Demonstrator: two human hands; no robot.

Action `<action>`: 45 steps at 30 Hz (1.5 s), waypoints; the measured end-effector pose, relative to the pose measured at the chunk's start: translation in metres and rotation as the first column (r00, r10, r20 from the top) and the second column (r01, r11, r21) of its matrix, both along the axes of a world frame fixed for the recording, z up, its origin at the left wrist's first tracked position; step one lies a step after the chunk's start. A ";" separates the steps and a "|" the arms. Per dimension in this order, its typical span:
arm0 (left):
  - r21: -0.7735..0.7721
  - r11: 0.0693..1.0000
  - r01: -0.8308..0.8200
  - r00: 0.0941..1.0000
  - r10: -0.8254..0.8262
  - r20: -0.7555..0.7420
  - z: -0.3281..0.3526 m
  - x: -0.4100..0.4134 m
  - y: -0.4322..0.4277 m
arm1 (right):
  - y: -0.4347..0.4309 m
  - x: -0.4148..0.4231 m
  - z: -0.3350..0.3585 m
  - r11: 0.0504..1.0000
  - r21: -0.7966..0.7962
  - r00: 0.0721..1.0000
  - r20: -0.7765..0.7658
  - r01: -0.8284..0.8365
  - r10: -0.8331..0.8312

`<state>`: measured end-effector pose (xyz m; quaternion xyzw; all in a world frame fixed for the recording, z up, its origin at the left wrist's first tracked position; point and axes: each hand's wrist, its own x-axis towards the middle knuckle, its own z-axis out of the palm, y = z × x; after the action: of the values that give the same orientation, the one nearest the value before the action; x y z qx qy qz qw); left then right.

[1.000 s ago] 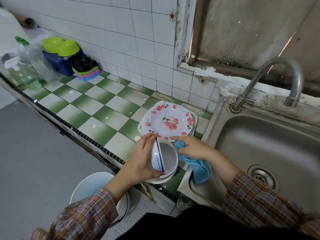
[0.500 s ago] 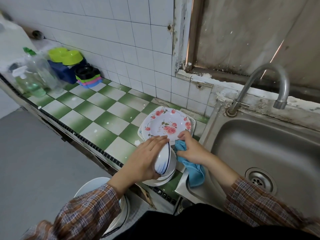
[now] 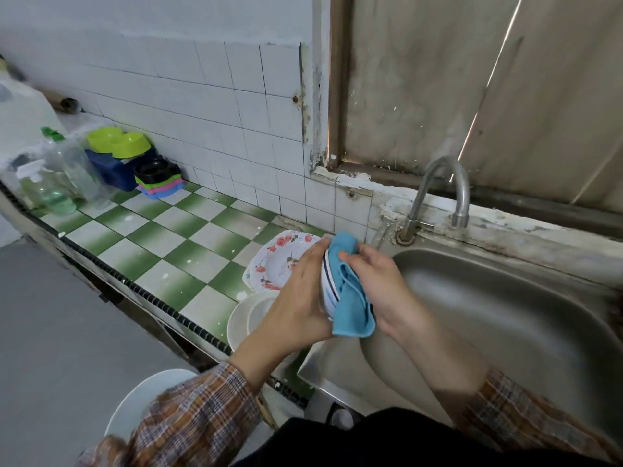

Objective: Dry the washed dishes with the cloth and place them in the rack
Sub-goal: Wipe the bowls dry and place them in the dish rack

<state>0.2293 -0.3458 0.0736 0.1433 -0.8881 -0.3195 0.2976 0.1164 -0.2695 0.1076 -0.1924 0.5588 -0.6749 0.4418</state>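
Left of the steel sink (image 3: 505, 318), the green-checked counter (image 3: 161, 241) carries a rose-patterned plate (image 3: 276, 261) next to the sink's back-left corner and a stack of white bowls (image 3: 247, 320) next to its front-left corner. Over the sink's left rim, the left hand (image 3: 296, 298) grips a blue-striped white bowl (image 3: 327, 286) on edge, fingers wrapped over its back. The right hand (image 3: 381, 283), on the sink side of the bowl, pinches a blue cloth (image 3: 352, 298) and presses it into the bowl's mouth. The cloth drapes over the bowl's rim and hangs below it, clear of the sink basin.
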 end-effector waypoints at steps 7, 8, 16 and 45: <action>0.167 0.985 -0.035 0.998 0.027 0.048 0.018 -0.028 0.026 | 0.063 -0.051 0.026 0.872 0.245 0.471 -0.763 -0.423 0.443; 0.183 0.983 -0.029 0.999 0.024 0.029 0.019 -0.030 0.033 | 0.071 -0.061 0.031 0.830 0.346 0.303 -0.812 -0.438 0.498; 0.238 0.959 0.152 0.988 -0.143 -0.053 0.041 -0.051 0.080 | 0.112 -0.124 0.053 0.872 0.349 -0.736 -0.677 -0.342 -0.018; 0.236 0.951 0.198 0.968 -0.152 -0.199 0.051 -0.144 0.230 | 0.275 -0.176 0.083 0.862 0.507 -0.430 -0.777 0.005 0.460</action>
<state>0.0856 -0.1158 0.1246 0.0714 -0.8189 -0.4672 0.3256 -0.0599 0.0053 0.1910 -0.7104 0.7017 -0.0129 -0.0523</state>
